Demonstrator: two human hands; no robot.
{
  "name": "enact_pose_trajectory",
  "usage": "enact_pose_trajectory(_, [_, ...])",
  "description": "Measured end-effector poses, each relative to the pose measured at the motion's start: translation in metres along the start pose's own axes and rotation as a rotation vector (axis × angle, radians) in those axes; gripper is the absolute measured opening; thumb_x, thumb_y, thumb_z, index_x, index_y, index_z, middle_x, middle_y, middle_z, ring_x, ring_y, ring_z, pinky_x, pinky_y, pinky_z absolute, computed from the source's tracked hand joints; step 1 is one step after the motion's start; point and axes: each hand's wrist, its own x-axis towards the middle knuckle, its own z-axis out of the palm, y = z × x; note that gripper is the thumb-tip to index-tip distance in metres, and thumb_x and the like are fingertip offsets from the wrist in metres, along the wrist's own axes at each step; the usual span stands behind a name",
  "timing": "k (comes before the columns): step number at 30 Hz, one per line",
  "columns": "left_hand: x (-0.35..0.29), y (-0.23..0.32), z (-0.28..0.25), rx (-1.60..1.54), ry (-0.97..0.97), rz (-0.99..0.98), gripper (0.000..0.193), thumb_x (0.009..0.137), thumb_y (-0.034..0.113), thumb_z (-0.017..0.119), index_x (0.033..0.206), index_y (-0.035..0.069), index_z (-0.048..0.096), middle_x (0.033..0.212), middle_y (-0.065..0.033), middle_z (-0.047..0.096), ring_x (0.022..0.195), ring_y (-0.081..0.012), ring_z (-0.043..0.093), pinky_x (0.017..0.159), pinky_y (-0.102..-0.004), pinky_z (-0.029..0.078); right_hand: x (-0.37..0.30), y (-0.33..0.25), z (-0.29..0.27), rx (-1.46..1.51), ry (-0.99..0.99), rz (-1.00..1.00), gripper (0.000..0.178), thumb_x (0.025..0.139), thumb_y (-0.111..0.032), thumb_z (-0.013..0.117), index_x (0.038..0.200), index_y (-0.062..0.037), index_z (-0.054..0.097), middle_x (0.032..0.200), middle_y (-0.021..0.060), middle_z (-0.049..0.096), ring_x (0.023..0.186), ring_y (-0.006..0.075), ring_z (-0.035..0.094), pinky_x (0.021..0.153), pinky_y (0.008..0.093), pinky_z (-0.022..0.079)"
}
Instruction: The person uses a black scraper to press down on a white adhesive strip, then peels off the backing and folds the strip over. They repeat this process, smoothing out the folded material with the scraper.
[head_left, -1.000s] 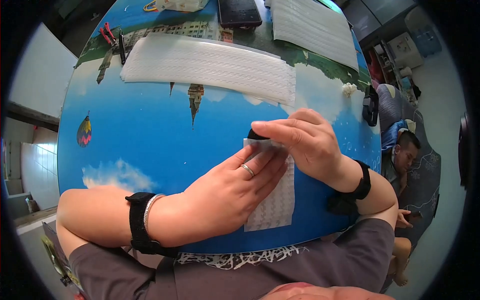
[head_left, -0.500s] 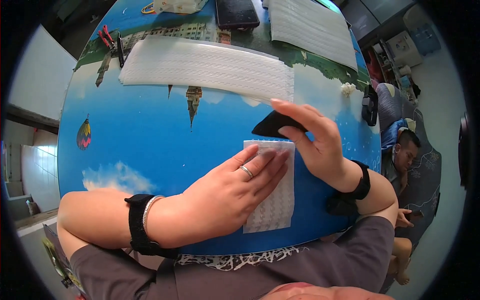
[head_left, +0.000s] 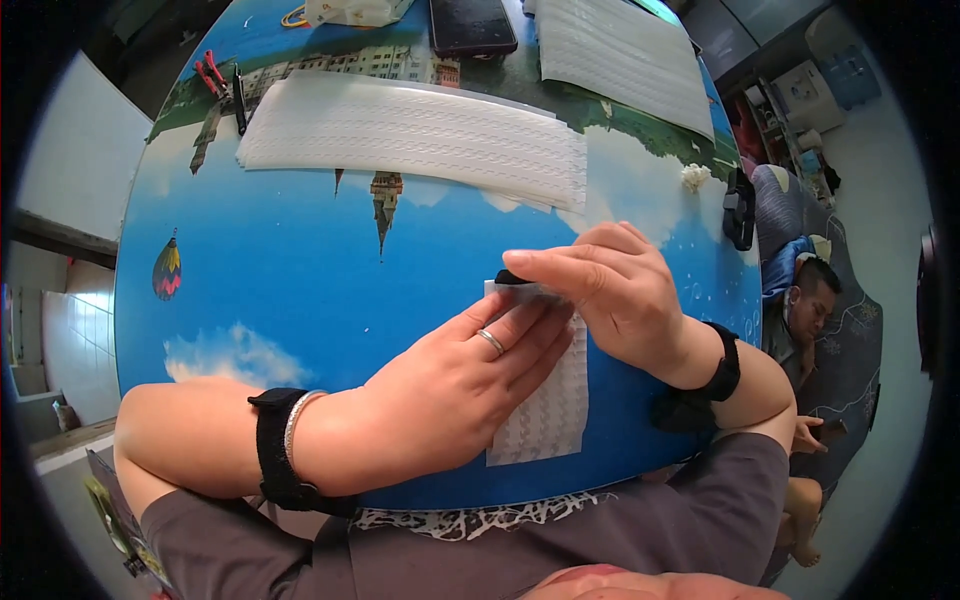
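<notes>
A narrow white embossed strip (head_left: 540,430) lies on the blue picture-printed tabletop in front of me, running away from the near edge. My left hand (head_left: 465,385) lies flat across its upper part, fingers stretched out together and a ring on one. At the strip's far end, my right hand (head_left: 620,295) is closed on a thin flat black piece (head_left: 512,278), mostly hidden behind the thumb and fingers. That piece is close to my left fingertips; whether it touches the strip I cannot tell.
Beyond my hands lie long white embossed sheets (head_left: 420,135), with another pile of white sheets (head_left: 620,70) at the far right. A phone (head_left: 472,27), a white bag (head_left: 358,10), a red-handled tool (head_left: 210,73) and a black pen (head_left: 239,100) are farther off. A person (head_left: 812,305) is at the right.
My right hand has moved left and slightly nearer, bringing the black piece down to the strip's far end and turning it mostly out of sight. My left hand stays in place.
</notes>
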Motion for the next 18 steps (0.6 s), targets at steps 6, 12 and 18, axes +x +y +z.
enact_pose_trajectory(6, [-0.002,-0.003,-0.003,0.028,-0.030,-0.011,0.070,0.083,0.015,0.056,0.149,-0.006,0.050,0.158,-0.0207,0.046,0.150,-0.0346,0.040,0.126,-0.0492,0.030,0.001,0.006,-0.004,0.081,0.154,0.060,0.046,0.088,0.008,0.069,0.132,-0.0052,0.072,0.113,0.0115,0.078,0.084,0.0269,0.068,0.078,0.0353,0.056])
enact_pose_trajectory(12, [0.001,-0.001,-0.009,0.060,-0.060,-0.019,0.068,0.085,0.015,0.055,0.149,-0.006,0.051,0.159,-0.0203,0.045,0.150,-0.0336,0.040,0.125,-0.0484,0.031,-0.003,0.004,0.001,0.051,0.067,0.080,0.045,0.089,0.008,0.070,0.132,-0.0062,0.072,0.106,0.0098,0.077,0.085,0.0271,0.068,0.077,0.0356,0.056])
enact_pose_trajectory(18, [0.000,-0.002,-0.011,0.055,-0.063,-0.027,0.066,0.087,0.013,0.053,0.150,-0.006,0.051,0.160,-0.0202,0.045,0.151,-0.0329,0.039,0.125,-0.0482,0.032,-0.007,0.006,-0.007,0.073,0.013,0.131,0.044,0.089,0.007,0.070,0.131,-0.0073,0.073,0.104,0.0094,0.077,0.084,0.0260,0.068,0.075,0.0352,0.055])
